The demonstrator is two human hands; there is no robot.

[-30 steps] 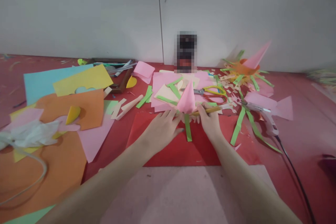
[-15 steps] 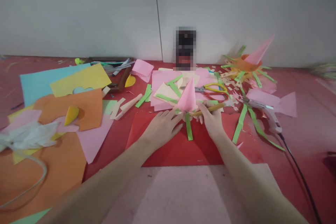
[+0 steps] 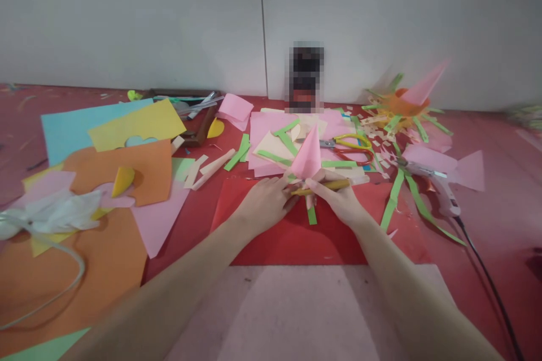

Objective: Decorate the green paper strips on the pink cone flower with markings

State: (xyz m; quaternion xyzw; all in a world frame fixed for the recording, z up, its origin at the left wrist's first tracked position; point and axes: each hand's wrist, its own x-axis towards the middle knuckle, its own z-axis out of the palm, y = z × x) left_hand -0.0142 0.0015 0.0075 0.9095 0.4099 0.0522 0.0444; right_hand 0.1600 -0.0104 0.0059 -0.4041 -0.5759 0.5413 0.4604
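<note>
"Pink paper is the worry: that cone [image 3: 308, 158] stands point up between the two hands, and its thin wall could dent."

"What would dent it?"

"The right hand [image 3: 345, 198], I'd say. Its grip is pinching the yellow stick [image 3: 336, 185], thumb against fingers, and the stick lies across in front of the cone's base. Press too hard that way and the paper might crease or lean over."

"And the left hand [image 3: 266, 201]?"

"Curled close to the base on the other side. Whether its grip is pinching the paper or merely resting there, I can't tell; the fingertips are partly hidden. If it's loose, a push from the stick could tip the cone."

"There's a green strip [image 3: 312, 215] poking out below the stick, over the red sheet [image 3: 292, 245]."

"Easy to snag. A finger catching it might pull it askew, or tear it if it's joined to the cone, which I can't see."

"The scissors [image 3: 328, 144] lie just behind?"

"Yes, handles to the right. A knock backward could drive the cone into them."

"And the glue gun [image 3: 444, 190]?"

"Its nozzle is right by some longer strips [image 3: 392, 200]. If it's hot, they could stick to it, and an elbow hooking the black cord [image 3: 477, 256] might drag it across."
</note>
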